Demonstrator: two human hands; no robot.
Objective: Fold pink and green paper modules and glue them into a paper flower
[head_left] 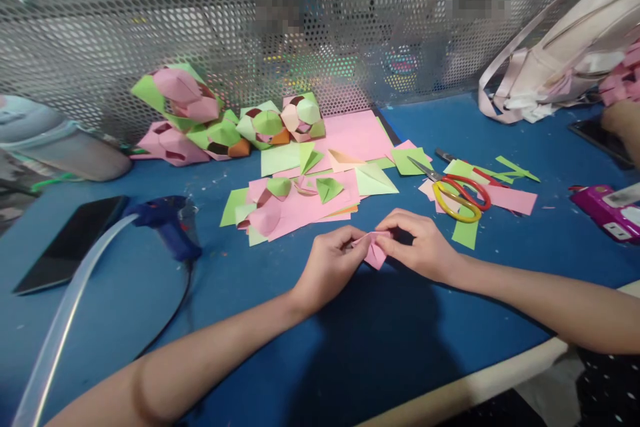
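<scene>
Between my two hands is a small piece of folded pink paper (376, 256), held just above the blue table. My left hand (327, 263) pinches its left side, and my right hand (417, 243) grips its right side with thumb and fingers. Beyond my hands lie pink and green paper sheets (345, 197) with several folded pieces on top, among them a green one (329, 189). Scissors (457, 197) with red and yellow handles rest on paper scraps to the right of my right hand.
A blue glue gun (167, 217) with a long clear stick lies left, near a black phone (70, 243) and a tumbler (60, 140). Finished paper shapes (185, 103) are stacked against the perforated metal panel (225, 33). A bag (565, 47), purple object (610, 213) and another person's hand (623, 130) are right.
</scene>
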